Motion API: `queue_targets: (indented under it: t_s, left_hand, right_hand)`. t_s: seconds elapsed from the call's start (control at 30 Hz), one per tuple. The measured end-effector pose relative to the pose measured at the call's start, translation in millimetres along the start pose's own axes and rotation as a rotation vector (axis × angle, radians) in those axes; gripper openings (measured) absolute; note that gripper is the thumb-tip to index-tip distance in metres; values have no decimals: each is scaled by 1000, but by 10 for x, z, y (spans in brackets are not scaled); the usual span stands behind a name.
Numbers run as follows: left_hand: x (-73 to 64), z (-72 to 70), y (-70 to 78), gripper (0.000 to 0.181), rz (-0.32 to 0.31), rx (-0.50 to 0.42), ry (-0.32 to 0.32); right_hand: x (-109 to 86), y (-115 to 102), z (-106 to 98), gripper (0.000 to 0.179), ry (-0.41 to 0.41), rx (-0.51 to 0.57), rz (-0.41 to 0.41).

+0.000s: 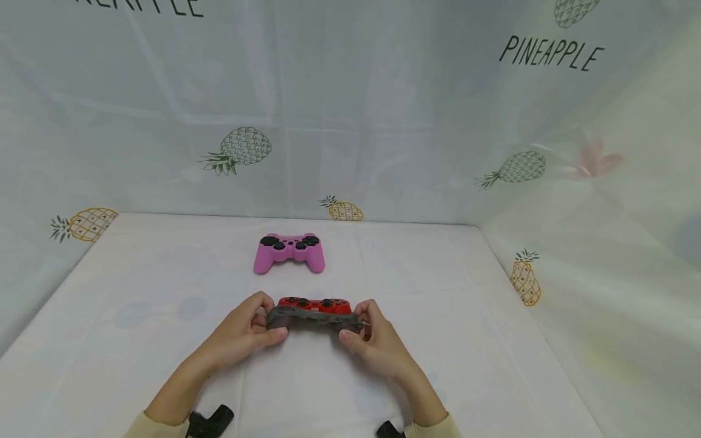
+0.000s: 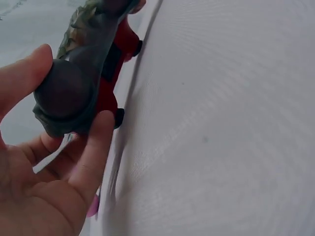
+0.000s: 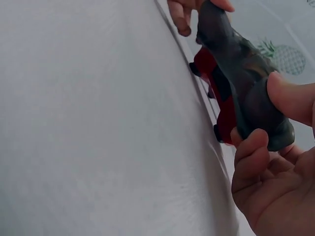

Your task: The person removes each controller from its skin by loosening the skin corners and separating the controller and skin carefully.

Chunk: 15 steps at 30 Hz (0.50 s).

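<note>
Both hands hold a dark camouflage-patterned game controller (image 1: 314,316) by its two ends, its rounded grips facing me. My left hand (image 1: 244,328) grips the left end, thumb against the rounded grip and fingers around the far side. At the other end, my right hand (image 1: 380,344) holds in the same way, with its thumb on the grip in the right wrist view. A red game controller (image 1: 342,306) with black buttons shows just behind the dark one, partly hidden by it. In the left wrist view the red controller (image 2: 106,98) sits between the dark one and the table.
A pink game controller (image 1: 289,248) with black buttons lies farther back on the white-covered table (image 1: 438,316). Behind and beside the table hang pale sheets (image 1: 372,91) printed with pineapples. Black wrist devices (image 1: 210,421) show near the sleeves.
</note>
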<state>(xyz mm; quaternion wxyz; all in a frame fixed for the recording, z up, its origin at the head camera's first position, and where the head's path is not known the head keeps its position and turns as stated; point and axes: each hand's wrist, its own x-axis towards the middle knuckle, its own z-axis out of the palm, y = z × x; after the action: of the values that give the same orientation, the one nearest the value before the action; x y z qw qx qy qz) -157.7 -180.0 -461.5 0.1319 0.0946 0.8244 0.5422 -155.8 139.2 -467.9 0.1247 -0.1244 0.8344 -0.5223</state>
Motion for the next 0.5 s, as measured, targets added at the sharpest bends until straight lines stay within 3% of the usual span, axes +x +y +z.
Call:
queue_targets:
  t_s: [0.23,0.5]
  left_hand:
    - [6,3,-14,59,45,11,-14]
    - [0,4,10,54,102,164,10]
  right_hand:
    - [-2,-22,10,44,-16,12,-14]
    - [-7,-62,18,44,-17,-2,-32]
